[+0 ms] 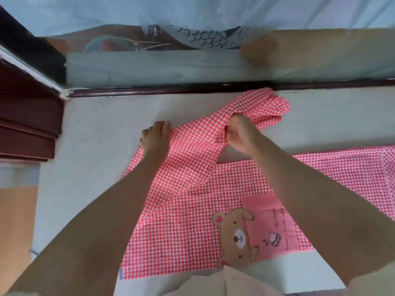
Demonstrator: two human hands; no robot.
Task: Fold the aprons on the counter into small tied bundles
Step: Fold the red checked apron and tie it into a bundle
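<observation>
Gingham covers the near part of the counter (92, 129). The red-checked apron (181, 221) lies spread flat just in front of the person, its bear pocket (237, 236) facing up and its body running off toward the right edge of view. Both bare forearms reach out over it.

Farther out, a long narrow part of the apron angles away toward its ruffled end (275, 105), which lies close to the dark sill strip (171, 91). The left hand (155, 139) rests palm-down on the left edge of that narrow part. Its fingers are nearly straight, pinning cloth to the counter and grasping nothing that I can make out. The right hand (238, 135) is closed round a pinch of the same part, thumb and fingers gathering a fold and lifting it slightly off the surface.

The step in hand looks like bringing this narrow part in over the body, an early fold with the tying not yet begun. To do it well, the left hand should act as a firm anchor while the right carries its pinch across in one low sweep. That way the checks line up edge to edge and no slack bunches beneath. The ruffled end is likely to drag and flop, so it needs tucking square. Beyond the strip stands the window glass (192, 67), blurred.
</observation>
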